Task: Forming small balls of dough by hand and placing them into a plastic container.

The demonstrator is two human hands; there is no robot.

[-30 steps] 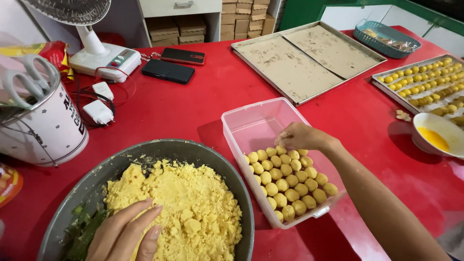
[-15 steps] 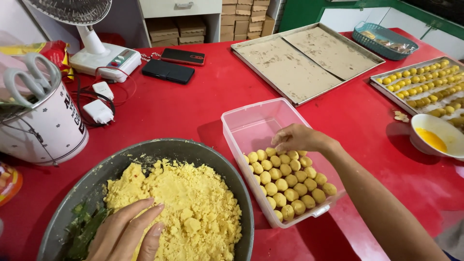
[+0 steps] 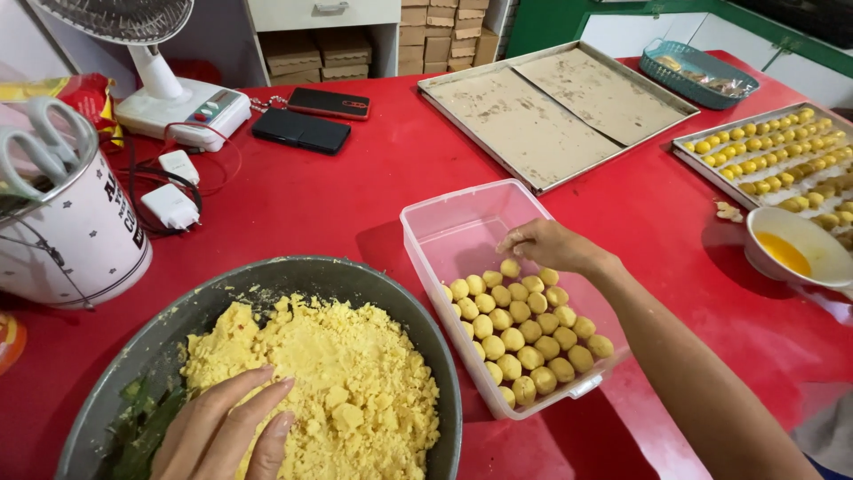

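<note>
Change: across the last second the right hand (image 3: 553, 246) hardly moves; it stays low in the clear tub (image 3: 462, 233), fingertips at the newest ball (image 3: 509, 268) at the far end of the rows. The left hand (image 3: 222, 431) stays on the crumb (image 3: 329, 382).
Meaning: judged from this, one more ball is being set down and the rows grow toward the tub's empty 12 o'clock end.
Right grip: narrow, fingers pinched down at the ball; whether it is let go I cannot tell.
Left grip: wide and flat, fingers spread on the crumb, holding nothing.
Balls: yellow, in tidy rows filling the near half of the tub, at 3 o'clock of the bowl (image 3: 418, 324).
Bowl: grey metal, at 6 o'clock, heaped with yellow crumb; a green leaf (image 3: 142, 427) lies at its left edge.
Counter: red (image 3: 355, 187).
Boxes: brown cartons (image 3: 302, 53) stacked on the floor at 12 o'clock, beyond the counter.
Mug: white with dark print, at 9 o'clock (image 3: 75, 240), holding scissors (image 3: 40, 147).
Packet: red and yellow, at 10 o'clock (image 3: 67, 89).
Trays: an empty papered tray (image 3: 555, 111) at 1 o'clock; a tray of balls (image 3: 782, 160) at 2 o'clock.
Dish: white, with orange liquid (image 3: 800, 249), at 3 o'clock.
</note>
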